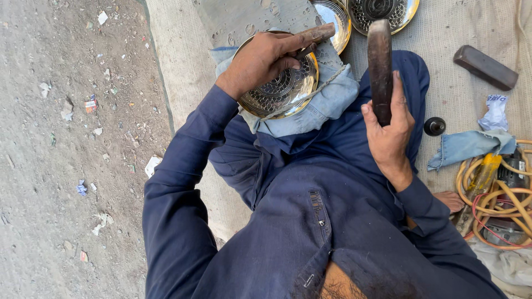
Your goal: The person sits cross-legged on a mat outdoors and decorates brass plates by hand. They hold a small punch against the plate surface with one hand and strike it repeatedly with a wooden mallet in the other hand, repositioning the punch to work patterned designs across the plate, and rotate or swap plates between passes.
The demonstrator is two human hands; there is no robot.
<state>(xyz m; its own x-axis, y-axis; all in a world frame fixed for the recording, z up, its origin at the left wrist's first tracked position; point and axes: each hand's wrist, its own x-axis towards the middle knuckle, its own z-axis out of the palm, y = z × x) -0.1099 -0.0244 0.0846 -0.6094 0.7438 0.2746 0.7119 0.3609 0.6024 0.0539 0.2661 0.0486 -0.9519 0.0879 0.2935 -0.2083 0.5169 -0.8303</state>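
I counted three engraved brass plates: one plate lay on a folded denim cloth over my knee, and two more plates lay beyond it on the mat. My left hand was clenched around a chisel, its tip on the near plate. My right hand, raised, gripped one dark hammer upright.
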